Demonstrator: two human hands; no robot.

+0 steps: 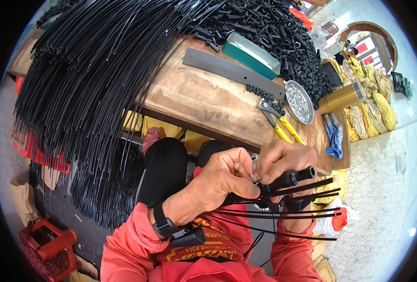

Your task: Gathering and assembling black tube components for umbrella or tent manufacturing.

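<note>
My two hands meet above my lap, just in front of the bench edge. My left hand (218, 181) is closed, its thumb pressed along a few thin black rods (302, 187) that run out to the right. My right hand (286, 160) is closed around a black tubular fitting (283, 180), with the open end of another black tube (307, 173) beside it. Between the fingertips of both hands shows a tiny shiny wire-like piece (255, 177); which hand grips it I cannot tell. More black rods (311, 215) pass beneath the hands.
A large bundle of long black rods (91, 70) overhangs the left of the wooden bench (189, 98). Yellow-handled cutters (279, 122), a bowl of small metal pieces (299, 102), a green tray (250, 55), a grey metal bar (227, 70) and piled black fittings (274, 28) lie on it.
</note>
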